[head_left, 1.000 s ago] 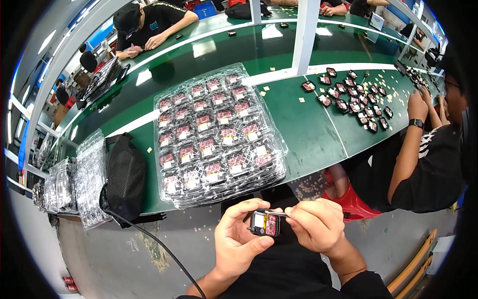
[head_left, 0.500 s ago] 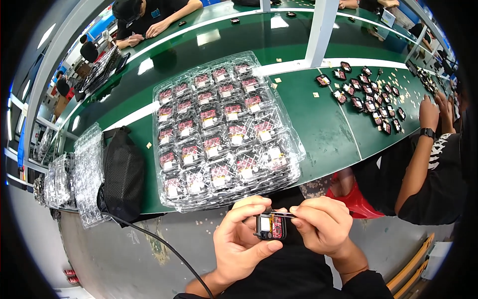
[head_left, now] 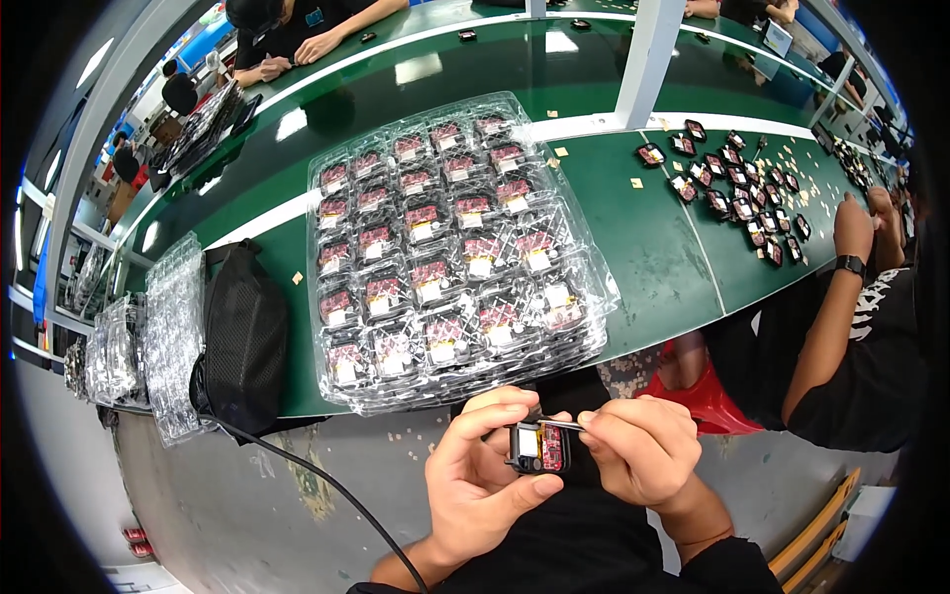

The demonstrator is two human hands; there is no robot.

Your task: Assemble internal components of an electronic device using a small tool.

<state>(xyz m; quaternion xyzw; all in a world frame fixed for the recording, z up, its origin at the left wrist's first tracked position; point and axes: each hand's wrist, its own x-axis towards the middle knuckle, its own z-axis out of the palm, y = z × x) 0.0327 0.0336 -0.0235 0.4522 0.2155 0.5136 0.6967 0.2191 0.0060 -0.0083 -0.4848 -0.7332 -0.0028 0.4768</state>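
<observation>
Between the thumb and fingers of my left hand (head_left: 485, 460) is a small black device housing (head_left: 540, 448). It lies open, showing a red circuit board, a white block and a strip of yellow film. My right hand (head_left: 643, 447) pinches slim metal tweezers (head_left: 562, 425), their tip at the housing's upper edge by the yellow film. Both hands are in front of the bench edge. Just beyond them, a stack of clear plastic trays (head_left: 319, 297) carries rows of similar housings with red boards.
A green bench (head_left: 663, 287) runs across the view. A black bag (head_left: 245, 342) and upright clear trays (head_left: 175, 337) are at left, with a black cable (head_left: 332, 485) crossing below. Loose housings (head_left: 737, 188) lie at right near a co-worker's arm (head_left: 826, 337). A grey post (head_left: 645, 64) rises beyond.
The tray stack and bench sit slightly further right in the picture, as the view has shifted a little. My hands keep nearly the same hold, the tweezers still at the housing's upper edge.
</observation>
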